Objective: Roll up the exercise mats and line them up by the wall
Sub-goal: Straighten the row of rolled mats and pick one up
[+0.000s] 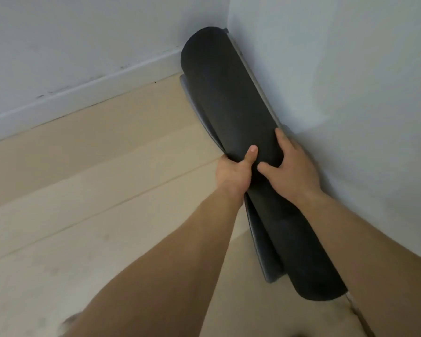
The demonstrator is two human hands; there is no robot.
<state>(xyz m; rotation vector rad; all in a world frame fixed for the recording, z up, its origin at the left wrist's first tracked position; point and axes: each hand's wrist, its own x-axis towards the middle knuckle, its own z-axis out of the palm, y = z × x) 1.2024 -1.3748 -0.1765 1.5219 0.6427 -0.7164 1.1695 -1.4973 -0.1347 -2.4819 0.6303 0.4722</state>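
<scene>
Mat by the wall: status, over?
Left hand grips mat, thumb on top. Right hand holds its wall side. Mat rolled, lying along wall. Grey flap sticks out beneath.

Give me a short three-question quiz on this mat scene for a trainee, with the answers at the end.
1. True or false: the rolled black mat lies alongside the wall.
2. Multiple choice: the left hand and right hand are A) both on the mat, B) both flat on the floor, C) both on the wall.
3. Short answer: what surface does the mat rest on?

Key: 1 true. 2 A. 3 the pale wooden floor.
</scene>
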